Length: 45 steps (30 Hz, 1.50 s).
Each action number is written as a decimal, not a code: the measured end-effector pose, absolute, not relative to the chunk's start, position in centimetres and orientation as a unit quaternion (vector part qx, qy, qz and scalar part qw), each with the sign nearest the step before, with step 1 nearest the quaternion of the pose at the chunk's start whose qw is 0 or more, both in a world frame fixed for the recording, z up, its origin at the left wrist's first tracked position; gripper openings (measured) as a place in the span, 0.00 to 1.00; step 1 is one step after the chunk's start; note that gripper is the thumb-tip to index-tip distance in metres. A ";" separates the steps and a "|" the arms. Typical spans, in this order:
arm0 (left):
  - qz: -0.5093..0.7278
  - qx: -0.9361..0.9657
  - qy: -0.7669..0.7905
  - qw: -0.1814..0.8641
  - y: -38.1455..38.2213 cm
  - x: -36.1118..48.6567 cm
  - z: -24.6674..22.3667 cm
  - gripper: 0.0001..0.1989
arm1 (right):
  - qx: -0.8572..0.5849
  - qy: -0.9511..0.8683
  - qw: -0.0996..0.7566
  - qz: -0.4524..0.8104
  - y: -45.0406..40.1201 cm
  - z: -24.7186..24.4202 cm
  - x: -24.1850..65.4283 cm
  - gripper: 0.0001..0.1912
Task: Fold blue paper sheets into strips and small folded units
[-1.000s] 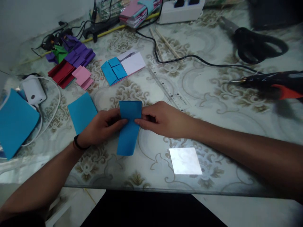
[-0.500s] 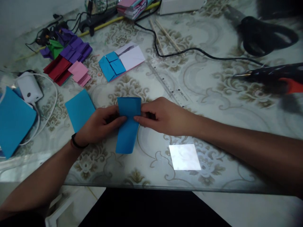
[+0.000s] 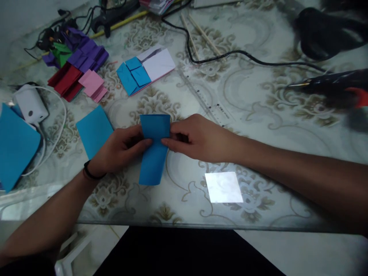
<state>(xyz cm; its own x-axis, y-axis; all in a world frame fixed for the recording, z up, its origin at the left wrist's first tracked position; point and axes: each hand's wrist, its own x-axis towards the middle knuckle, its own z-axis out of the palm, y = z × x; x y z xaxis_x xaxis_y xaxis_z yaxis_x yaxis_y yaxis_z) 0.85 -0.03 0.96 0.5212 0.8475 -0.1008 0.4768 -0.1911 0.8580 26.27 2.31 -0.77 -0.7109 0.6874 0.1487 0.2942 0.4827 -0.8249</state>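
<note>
A folded strip of blue paper (image 3: 153,161) is held between my two hands above the patterned table, bent across its middle. My left hand (image 3: 122,147) pinches its left edge, thumb in front and fingers behind. On the opposite edge my right hand (image 3: 195,138) grips it the same way; the fingertips behind the paper are hidden. Beside my left hand lies a flat blue paper sheet (image 3: 94,129), partly covered by that hand. A larger blue sheet (image 3: 17,147) rests at the far left.
Folded purple paper (image 3: 89,57), red paper (image 3: 64,81) and pink paper (image 3: 93,85) pieces sit at the back left. A white card with blue folds (image 3: 156,65), a clear ruler (image 3: 201,97), black-handled scissors (image 3: 324,34), a soldering-iron-like tool (image 3: 330,81) and a white adapter (image 3: 31,105) lie around.
The view has shifted slightly, so things on the table appear a little higher and mostly further left. Both hands keep the same hold on the blue paper.
</note>
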 end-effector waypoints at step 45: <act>0.201 0.761 0.436 0.437 0.0 0.7 0.9 0.16 | -0.303 -0.823 0.237 0.419 2.3 -0.9 26.2 0.18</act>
<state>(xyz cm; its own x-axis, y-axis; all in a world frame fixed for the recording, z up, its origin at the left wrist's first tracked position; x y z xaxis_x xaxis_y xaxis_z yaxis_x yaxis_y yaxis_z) 0.65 0.04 0.90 0.5396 0.8387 -0.0739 0.4870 -0.2393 0.8400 26.22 2.32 -0.87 -0.7045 0.6965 0.1362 0.2997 0.4660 -0.8325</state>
